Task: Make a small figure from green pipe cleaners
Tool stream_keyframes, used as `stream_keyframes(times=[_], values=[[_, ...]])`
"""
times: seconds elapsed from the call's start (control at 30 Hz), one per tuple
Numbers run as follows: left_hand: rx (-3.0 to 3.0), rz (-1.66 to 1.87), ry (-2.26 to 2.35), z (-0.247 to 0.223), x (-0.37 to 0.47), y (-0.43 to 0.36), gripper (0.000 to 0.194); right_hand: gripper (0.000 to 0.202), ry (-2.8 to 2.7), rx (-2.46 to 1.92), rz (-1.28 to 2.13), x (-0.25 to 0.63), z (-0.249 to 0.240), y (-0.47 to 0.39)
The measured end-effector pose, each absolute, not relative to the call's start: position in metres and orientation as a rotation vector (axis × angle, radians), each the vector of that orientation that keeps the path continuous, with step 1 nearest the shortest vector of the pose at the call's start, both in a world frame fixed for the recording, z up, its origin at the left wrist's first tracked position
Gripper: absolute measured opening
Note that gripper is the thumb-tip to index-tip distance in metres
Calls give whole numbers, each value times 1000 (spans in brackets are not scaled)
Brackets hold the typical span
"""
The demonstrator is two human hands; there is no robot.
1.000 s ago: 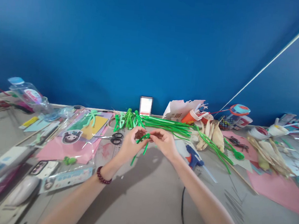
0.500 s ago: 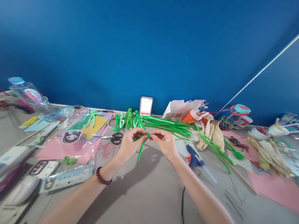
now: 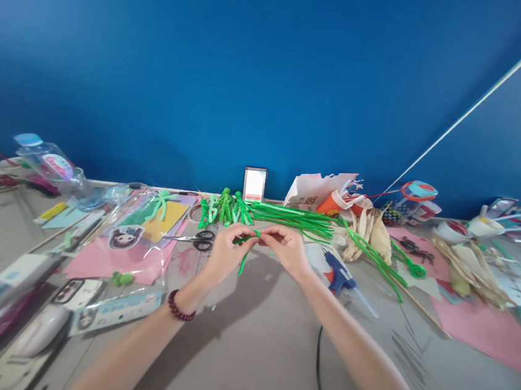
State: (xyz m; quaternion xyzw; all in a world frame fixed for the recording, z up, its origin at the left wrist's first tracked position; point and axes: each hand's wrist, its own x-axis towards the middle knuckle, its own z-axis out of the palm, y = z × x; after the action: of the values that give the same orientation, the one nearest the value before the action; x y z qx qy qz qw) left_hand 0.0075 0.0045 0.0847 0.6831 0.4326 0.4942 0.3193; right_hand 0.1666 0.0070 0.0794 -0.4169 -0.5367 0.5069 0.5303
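A green pipe cleaner [image 3: 242, 264] is pinched between my two hands, its loose end hanging below the fingers. My left hand [image 3: 229, 247] grips it with thumb and forefinger, and some green shows inside the curled fingers. My right hand [image 3: 285, 250] pinches it where the fingertips of both hands almost meet. Just behind lie a bundle of green pipe cleaners [image 3: 295, 220] and several twisted green pipe-cleaner figures [image 3: 224, 207]. Black-handled scissors [image 3: 203, 240] rest left of my left hand. A blue glue gun [image 3: 339, 274] lies right of my right hand.
On the left are pink paper [image 3: 95, 258], a plastic bottle [image 3: 50, 157], a white mouse [image 3: 42, 330] and a bagged card [image 3: 115, 313]. On the right are orange paper cups [image 3: 331, 203], dried husks [image 3: 371, 231] and more pink paper [image 3: 488, 334]. A black cord [image 3: 317, 375] runs toward the front edge.
The pipe cleaner's hanging end has shifted slightly left and up. Both hands stay in nearly the same place, still pinching it.
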Motion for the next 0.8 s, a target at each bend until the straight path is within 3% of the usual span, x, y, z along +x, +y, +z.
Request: stream_keyframes(times=[0.57,0.8], values=[[2233,1319,1006,94,2,-2,12,23,-1232,-972,1304,163,73,7],[2053,1343,1055,89,5,1,8,24,-1194,-953,1332,165,80,8]])
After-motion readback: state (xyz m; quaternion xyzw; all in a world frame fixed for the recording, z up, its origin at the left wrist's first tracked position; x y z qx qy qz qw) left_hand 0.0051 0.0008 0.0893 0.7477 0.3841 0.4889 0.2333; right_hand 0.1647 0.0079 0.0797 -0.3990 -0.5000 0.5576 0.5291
